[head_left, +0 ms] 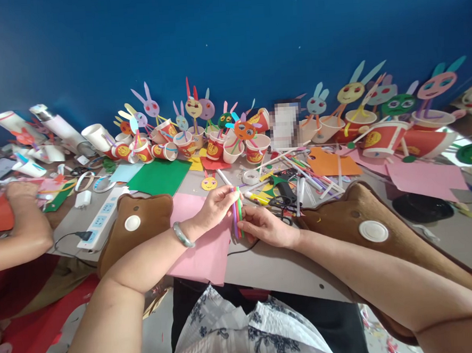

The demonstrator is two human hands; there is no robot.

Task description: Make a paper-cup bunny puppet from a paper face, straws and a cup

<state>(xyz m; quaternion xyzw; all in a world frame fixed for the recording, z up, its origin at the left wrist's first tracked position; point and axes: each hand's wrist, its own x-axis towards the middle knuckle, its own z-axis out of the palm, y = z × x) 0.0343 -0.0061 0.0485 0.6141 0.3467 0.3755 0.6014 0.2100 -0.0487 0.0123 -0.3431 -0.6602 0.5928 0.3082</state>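
For the hold shown to be made well, it is judged that the bundle of slender purple, red and green strips (236, 219) should be pinched lightly at its upper end by the left hand (215, 208), so that no strip is creased, and squared at its lower end by the right hand (269, 227), so that none slides past its neighbours.

From left to right: a brown plush cushion with a white disc (152, 208) is placed toward the left of the counter (282, 272). A pink paper sheet (200, 253) is spread beneath the left wrist, as far as the counter's front edge. The bundle's upper part is grasped between the left thumb and fingers. The bundle is held between the hands, near the middle of the front edge; whether the counter is touched by it cannot be told. Its lower part is gripped by the right fingers. Beyond these, a second brown plush cushion (352, 204) is placed under the right forearm.
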